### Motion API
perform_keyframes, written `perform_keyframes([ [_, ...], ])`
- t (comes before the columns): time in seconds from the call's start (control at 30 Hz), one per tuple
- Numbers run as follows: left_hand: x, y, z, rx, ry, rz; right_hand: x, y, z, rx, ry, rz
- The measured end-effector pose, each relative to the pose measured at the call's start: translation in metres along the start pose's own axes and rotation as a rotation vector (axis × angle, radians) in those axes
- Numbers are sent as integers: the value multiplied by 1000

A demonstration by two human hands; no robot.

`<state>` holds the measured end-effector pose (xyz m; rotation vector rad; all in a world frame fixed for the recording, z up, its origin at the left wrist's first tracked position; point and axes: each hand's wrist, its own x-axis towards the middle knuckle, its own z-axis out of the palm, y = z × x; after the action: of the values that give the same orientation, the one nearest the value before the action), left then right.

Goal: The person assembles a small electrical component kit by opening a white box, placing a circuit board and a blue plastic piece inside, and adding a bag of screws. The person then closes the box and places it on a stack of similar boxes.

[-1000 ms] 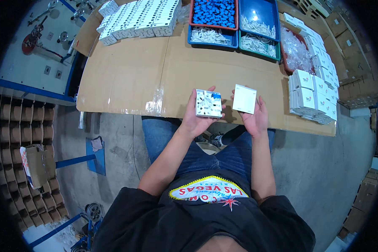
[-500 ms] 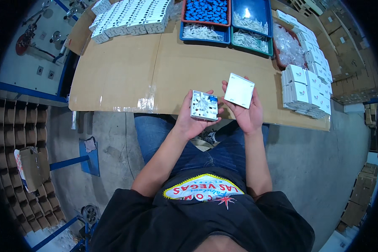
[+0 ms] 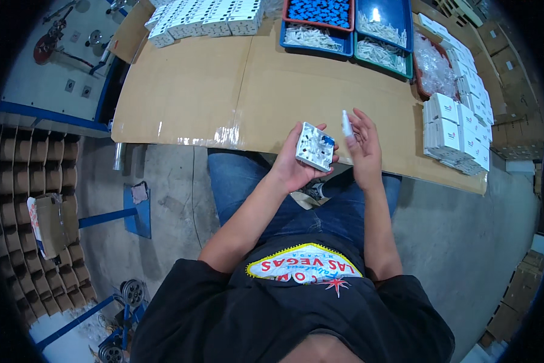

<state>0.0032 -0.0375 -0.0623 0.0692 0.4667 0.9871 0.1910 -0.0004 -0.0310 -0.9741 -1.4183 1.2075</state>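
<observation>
My left hand is closed round a square white switch-like housing, with its inner side up; dark openings and a small blue part show in it. Fingertips come round its far side, near the blue part. To the right, my right hand is closed on a white square cover, which is turned almost edge-on, so only a narrow strip shows. The two pieces are apart, over the near edge of the cardboard-covered table.
Far on the table stand trays of blue pieces and of white slim parts. Stacked white boxes stand at the right, beside a red-brown tray of clear plastic bags. Rows of white units fill the far left.
The white cover has turned from face-up to nearly edge-on in my right hand. The housing has tilted a little in my left hand. The whole view has shifted slightly.
</observation>
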Motion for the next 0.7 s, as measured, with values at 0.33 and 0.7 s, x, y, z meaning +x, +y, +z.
perform_keyframes([
  [0.33,-11,-6,24,191,153,76,-13,-11,16,-472,-232,-325],
  [0.7,-11,-10,36,216,224,104,-14,-6,18,-468,-245,-385],
])
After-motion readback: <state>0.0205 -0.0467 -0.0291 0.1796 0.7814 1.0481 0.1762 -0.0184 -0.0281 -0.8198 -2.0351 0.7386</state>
